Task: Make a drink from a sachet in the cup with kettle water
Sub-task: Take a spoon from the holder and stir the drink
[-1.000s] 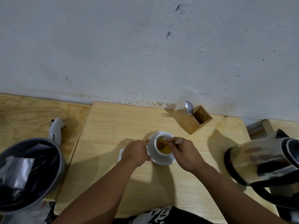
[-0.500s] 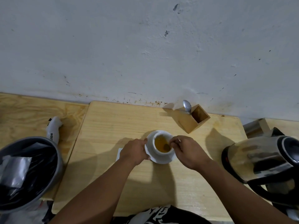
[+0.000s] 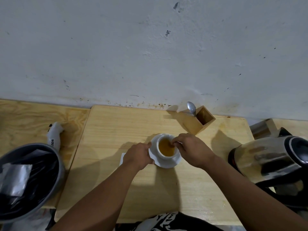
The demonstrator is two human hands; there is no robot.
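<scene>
A white cup (image 3: 164,157) filled with amber drink stands on a white saucer (image 3: 168,164) in the middle of the wooden table (image 3: 116,124). My left hand (image 3: 138,155) grips the saucer's left rim. My right hand (image 3: 191,150) hovers at the cup's right edge, fingers pinched on a small spoon (image 3: 179,143) that dips into the drink; most of the spoon is hidden. The steel kettle (image 3: 270,157) sits on its base at the right edge of the table.
A wooden holder (image 3: 198,125) with a second spoon (image 3: 191,107) stands near the wall. A grey bin (image 3: 60,172), lined in black, holds a silver sachet (image 3: 15,179) at the left. A white object (image 3: 54,135) lies beside it. White paper (image 3: 123,158) peeks from under my left hand.
My right hand has moved the spoon around inside the cup, from over the drink to the cup's right rim. The left hand has stayed on the saucer.
</scene>
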